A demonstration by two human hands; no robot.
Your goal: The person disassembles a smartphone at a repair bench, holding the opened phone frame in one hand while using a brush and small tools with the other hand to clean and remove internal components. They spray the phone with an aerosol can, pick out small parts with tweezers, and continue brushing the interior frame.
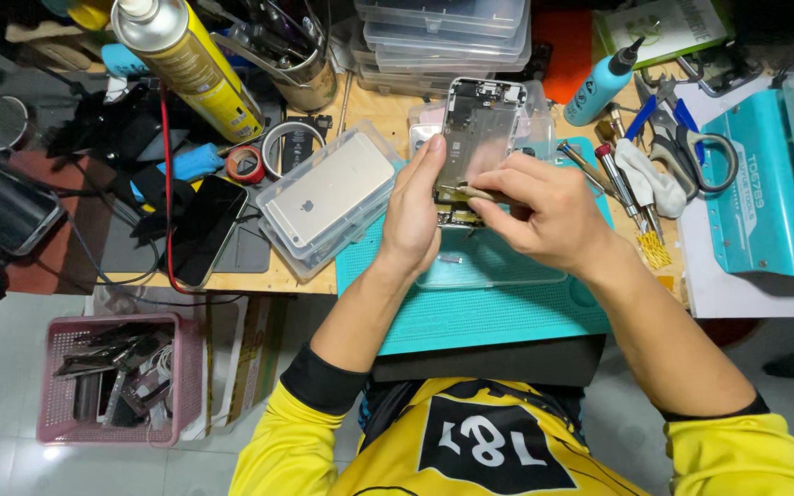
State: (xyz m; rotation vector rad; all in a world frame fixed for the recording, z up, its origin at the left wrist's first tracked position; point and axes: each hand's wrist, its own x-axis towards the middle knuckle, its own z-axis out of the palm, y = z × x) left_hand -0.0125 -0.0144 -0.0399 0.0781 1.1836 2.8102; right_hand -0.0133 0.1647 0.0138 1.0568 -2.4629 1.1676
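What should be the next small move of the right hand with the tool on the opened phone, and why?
Probably a slow, gentle lift with the thin tool. The right hand pinches it with the tip at the lower edge of the opened phone frame, which the left hand steadies upright above the teal mat. What the tip touches is hidden.

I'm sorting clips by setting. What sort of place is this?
Most likely a phone repair bench. The left hand holds an opened phone housing above a teal work mat, with screwdrivers alongside and a pink basket of parts below.
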